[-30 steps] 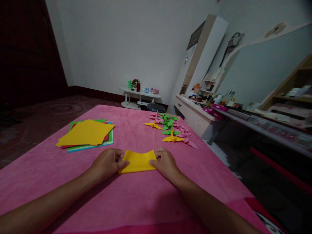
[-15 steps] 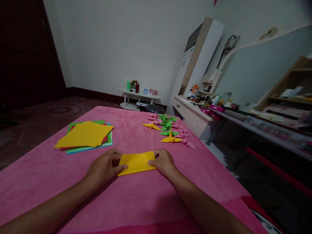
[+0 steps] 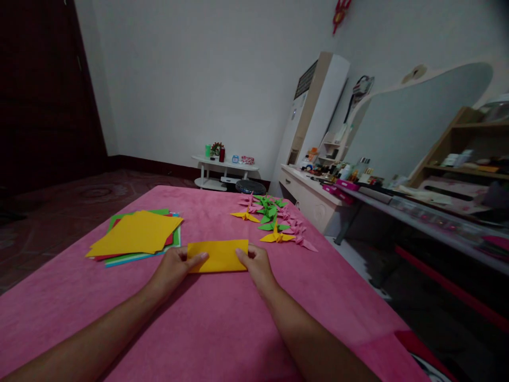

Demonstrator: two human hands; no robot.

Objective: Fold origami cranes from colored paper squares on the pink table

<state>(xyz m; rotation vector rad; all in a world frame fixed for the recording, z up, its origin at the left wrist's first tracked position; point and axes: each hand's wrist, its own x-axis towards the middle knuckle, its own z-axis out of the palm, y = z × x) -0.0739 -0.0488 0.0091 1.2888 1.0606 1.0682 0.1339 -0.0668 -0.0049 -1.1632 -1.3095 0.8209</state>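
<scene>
Folded yellow sheet point(image 3: 218, 257), one piece, held at both ends

Nearest: pink cover point(image 3: 222, 323); two bare forearms reach across it. Hands, 2. Left hand point(image 3: 173, 269) pinches the sheet's left end, thumb on the near face; right hand point(image 3: 257, 266) pinches the right end the same way. Fingers behind the sheet are mostly hidden. The sheet lies between the hands, its long edges running side to side; whether its lower edge touches the cover, cannot tell.

Beyond the left hand: paper stack point(image 3: 139, 233), 1, yellow on top, with red, green, white and blue edges showing; sheets not countable.

Beyond the right hand: paper birds, 2 yellow (near one point(image 3: 277, 237), far one point(image 3: 245, 216)), plus several green and pink, overlapping, no firm count.

Right side: clear compartmented tray point(image 3: 421, 213), small items inside, too small to identify.

Far: low white table point(image 3: 227, 163), carrying 1 green cup point(image 3: 208, 150), contents not visible; 1 red-flowered plant point(image 3: 217, 148); 1 dark red cylinder point(image 3: 221, 155).
</scene>
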